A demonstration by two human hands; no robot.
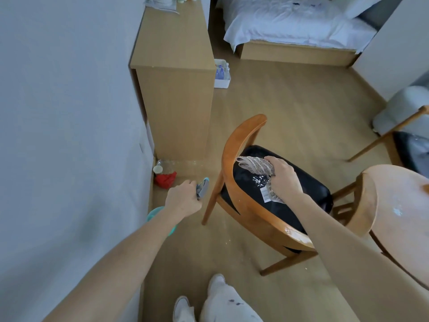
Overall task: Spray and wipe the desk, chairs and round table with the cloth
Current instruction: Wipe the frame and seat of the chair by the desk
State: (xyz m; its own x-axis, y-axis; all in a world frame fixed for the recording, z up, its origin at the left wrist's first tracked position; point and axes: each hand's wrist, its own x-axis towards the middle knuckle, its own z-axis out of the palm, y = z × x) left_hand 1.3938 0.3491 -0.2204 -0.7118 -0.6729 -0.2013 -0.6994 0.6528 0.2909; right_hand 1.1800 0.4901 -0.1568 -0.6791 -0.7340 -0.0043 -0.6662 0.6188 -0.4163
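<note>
A wooden chair (234, 145) with a curved back and a black padded seat (308, 189) stands in the middle of the floor. My right hand (284, 180) grips a bunched grey-brown cloth (255, 164) and holds it on the seat, beside white specks. To the left of the chair, my left hand (183, 198) grips a spray bottle (203, 187) with a grey and teal head; its teal body shows under my forearm. The round wooden table (404, 205) sits at the right edge. The tall light-wood desk (174, 66) stands against the left wall.
A second chair (394, 133) stands at the far right. A red bag and a plastic bottle (163, 173) lie by the desk's foot. A white box of bottles (222, 73) sits beyond the desk. A bed (297, 26) fills the back. White crumbs dot the floor.
</note>
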